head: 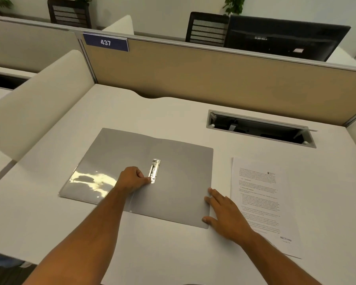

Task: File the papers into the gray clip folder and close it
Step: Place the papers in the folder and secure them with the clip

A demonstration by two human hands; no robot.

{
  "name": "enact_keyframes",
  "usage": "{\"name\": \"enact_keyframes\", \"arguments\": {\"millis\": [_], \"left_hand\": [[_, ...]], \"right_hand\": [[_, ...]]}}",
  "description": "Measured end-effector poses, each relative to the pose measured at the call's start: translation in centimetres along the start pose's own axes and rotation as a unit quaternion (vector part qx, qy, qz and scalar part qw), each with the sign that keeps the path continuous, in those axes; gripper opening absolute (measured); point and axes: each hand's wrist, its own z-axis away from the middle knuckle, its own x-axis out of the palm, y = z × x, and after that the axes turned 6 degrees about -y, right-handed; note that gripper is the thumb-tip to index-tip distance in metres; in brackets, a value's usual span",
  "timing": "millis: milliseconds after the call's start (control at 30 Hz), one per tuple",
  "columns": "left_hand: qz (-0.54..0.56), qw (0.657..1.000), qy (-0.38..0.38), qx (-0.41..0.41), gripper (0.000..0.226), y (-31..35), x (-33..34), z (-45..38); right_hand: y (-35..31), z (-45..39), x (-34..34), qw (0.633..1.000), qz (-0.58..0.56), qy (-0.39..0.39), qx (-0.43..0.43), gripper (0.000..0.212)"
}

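The gray clip folder [183, 173] lies open and flat on the white desk, with a clear plastic pocket on its left half. A metal clip [155, 170] runs along the spine. My left hand [132, 178] pinches the near end of that clip between thumb and fingers. My right hand [224, 214] rests flat, fingers apart, on the folder's right edge near its front corner. A stack of printed papers [261, 202] lies on the desk just right of the folder, partly under my right wrist.
An open cable tray [261, 128] is sunk into the desk behind the papers. A beige partition [214, 79] closes off the back, a white divider [41, 99] the left. A dark monitor [286, 38] stands beyond the partition.
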Motion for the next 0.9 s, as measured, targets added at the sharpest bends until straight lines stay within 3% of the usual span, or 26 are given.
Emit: {"name": "enact_keyframes", "arguments": {"millis": [233,400,533,733,900], "left_hand": [[-0.037,0.999,-0.032,0.019,0.042,0.0,-0.2,-0.6],[-0.005,0.996,-0.079,0.03,0.058,-0.3,-0.9,-0.6],[0.032,0.994,-0.106,-0.006,0.07,0.9,-1.2,-0.5],[-0.036,0.999,0.019,0.024,0.082,3.5,-1.5,-1.4],[-0.062,0.997,0.043,-0.008,0.074,5.8,-1.6,-3.6]], "right_hand": [[0.0,0.1,0.2,1.0,0.0,-0.004,0.005,0.075],[0.0,0.1,0.1,1.0,0.0,-0.007,0.008,0.074],[-0.1,0.1,0.0,1.0,-0.004,-0.009,0.007,0.075],[-0.3,0.3,-0.3,1.0,-0.012,-0.008,0.006,0.074],[-0.6,0.4,-0.7,1.0,-0.02,-0.01,0.009,0.074]]}}
